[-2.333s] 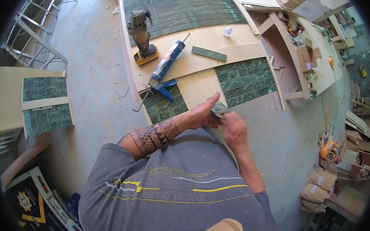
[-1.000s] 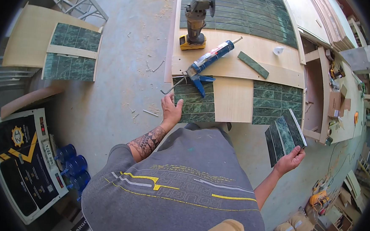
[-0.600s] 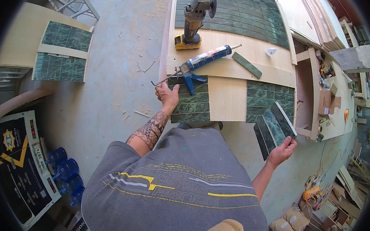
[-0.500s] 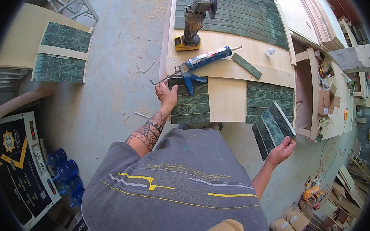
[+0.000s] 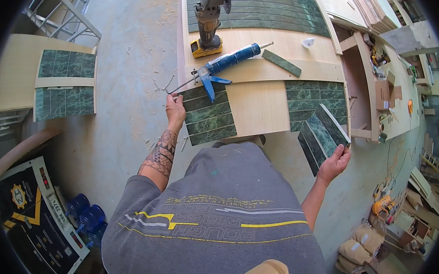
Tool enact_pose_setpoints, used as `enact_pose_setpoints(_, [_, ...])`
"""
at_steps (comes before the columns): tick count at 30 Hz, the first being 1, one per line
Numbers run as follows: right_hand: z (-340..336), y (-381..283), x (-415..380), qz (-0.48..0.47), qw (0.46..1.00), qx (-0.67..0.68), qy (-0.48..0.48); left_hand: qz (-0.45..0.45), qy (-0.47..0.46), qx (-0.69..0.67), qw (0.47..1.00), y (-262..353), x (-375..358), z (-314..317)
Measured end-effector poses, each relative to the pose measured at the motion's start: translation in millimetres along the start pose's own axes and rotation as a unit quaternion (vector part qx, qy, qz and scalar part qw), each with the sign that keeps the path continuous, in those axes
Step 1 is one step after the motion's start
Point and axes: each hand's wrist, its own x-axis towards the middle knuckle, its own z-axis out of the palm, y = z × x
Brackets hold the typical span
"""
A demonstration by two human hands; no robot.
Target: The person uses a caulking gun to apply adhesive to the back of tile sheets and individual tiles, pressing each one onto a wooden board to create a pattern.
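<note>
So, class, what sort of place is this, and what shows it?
Probably a carpentry or fitting-out workshop: a caulking gun and power tool rest on a part-tiled wooden panel, near stacked boards.

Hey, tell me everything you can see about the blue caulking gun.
The blue caulking gun lies slantwise, its mostly blue barrel over the pale wood, its slim, pale nozzle pointing up and right in the picture. Two blue handle levers spread apart, one reaching over the dark green tiles. A thin, dark rod, apparently metal, extends lower left toward the left hand; whether they touch is unclear.
</note>
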Motion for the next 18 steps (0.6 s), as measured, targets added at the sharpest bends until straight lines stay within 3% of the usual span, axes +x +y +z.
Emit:
enact_pose_setpoints(8, [-7, 5, -8, 0.019, 1.000, -0.023, 0.005, 0.030, -0.011, -0.033, 0.999, -10, 14, 6])
enact_pose_setpoints(11, [-13, 9, -8, 0.028, 0.999, -0.021, 0.008, -0.019, 0.007, 0.041, 0.999, -5, -11, 2])
enact_pose_setpoints(13, [-15, 12, -9, 0.032, 0.999, -0.013, 0.012, 0.099, 0.141, 0.203, 0.964, -18, -35, 9])
enact_pose_setpoints(15, [-17, 13, -10, 0.028, 0.999, -0.008, 0.023, 0.210, 0.059, 0.136, 0.966, 37, -86, 5])
enact_pose_setpoints(17, [-21, 17, -8, 0.034, 0.999, -0.010, 0.019, 0.309, -0.145, 0.094, 0.935, 61, -118, 21])
enact_pose_setpoints(18, [-23, 19, -7, 0.037, 0.999, -0.010, 0.016, 0.363, -0.184, 0.093, 0.909, 72, -130, 37])
